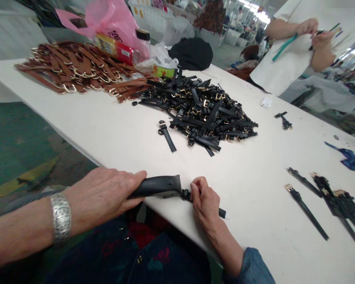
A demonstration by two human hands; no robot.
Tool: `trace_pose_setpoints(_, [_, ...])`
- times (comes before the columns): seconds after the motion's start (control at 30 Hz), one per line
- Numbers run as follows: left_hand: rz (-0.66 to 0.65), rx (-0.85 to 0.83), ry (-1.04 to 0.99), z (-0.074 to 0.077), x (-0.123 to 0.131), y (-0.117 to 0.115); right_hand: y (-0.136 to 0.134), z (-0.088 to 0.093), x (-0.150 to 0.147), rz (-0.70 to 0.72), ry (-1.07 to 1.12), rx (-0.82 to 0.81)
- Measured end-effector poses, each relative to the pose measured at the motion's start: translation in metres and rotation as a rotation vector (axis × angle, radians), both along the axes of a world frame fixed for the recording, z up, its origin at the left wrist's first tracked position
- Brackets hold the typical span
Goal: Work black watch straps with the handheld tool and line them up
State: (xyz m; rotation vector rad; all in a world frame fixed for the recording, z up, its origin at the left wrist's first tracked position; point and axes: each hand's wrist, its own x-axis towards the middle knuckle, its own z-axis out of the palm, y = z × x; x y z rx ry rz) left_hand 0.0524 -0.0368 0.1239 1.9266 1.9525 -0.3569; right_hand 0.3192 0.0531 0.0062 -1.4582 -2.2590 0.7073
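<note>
My left hand (118, 187), with a wide silver bracelet on its wrist, is wrapped round a black hand-held tool (159, 186) with a flared, flat end. That end points right, close to the buckle end of a short black strap (186, 194). My right hand (205, 201) grips this strap near the table's front edge, its fingers curled over the middle. The strap's plain tip sticks out to the right beneath the wrist. Farther back lies one loose black strap (167, 136), in front of a big heap of black buckled straps (207, 114).
Brown buckled straps (73, 67) are piled at the back left, beside a pink plastic bag (109, 19), a jar and a black cap (192, 53). Several black straps (307, 213) lie at right, near a blue cloth scrap (350, 157). Across the white table (106, 126) stands another person (301, 43) handling small pieces.
</note>
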Motion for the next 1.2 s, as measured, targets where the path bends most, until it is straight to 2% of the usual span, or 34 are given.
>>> trace_pose_setpoints(0.23, [-0.012,0.018,0.024,0.001,0.017,0.016,-0.007,0.007,0.0,-0.017,0.116,0.021])
trace_pose_setpoints(0.4, [0.011,0.012,0.068,0.004,0.023,0.021,-0.003,0.007,0.014,0.139,0.294,0.077])
trace_pose_setpoints(0.5, [0.027,0.024,0.085,0.005,0.018,0.016,0.001,0.005,0.022,0.214,0.282,0.078])
trace_pose_setpoints(0.77, [0.037,0.002,0.01,0.005,0.004,-0.009,0.004,-0.006,0.027,0.265,0.332,0.104])
trace_pose_setpoints(0.9, [0.009,-0.017,0.031,0.005,0.017,0.002,0.005,-0.007,0.027,0.247,0.346,0.113])
trace_pose_setpoints(1.07, [0.021,0.053,0.049,0.007,0.033,0.021,0.005,-0.007,0.027,0.239,0.332,0.139])
trace_pose_setpoints(1.2, [0.016,0.039,0.086,0.006,0.024,0.017,0.004,-0.005,0.028,0.265,0.324,0.125])
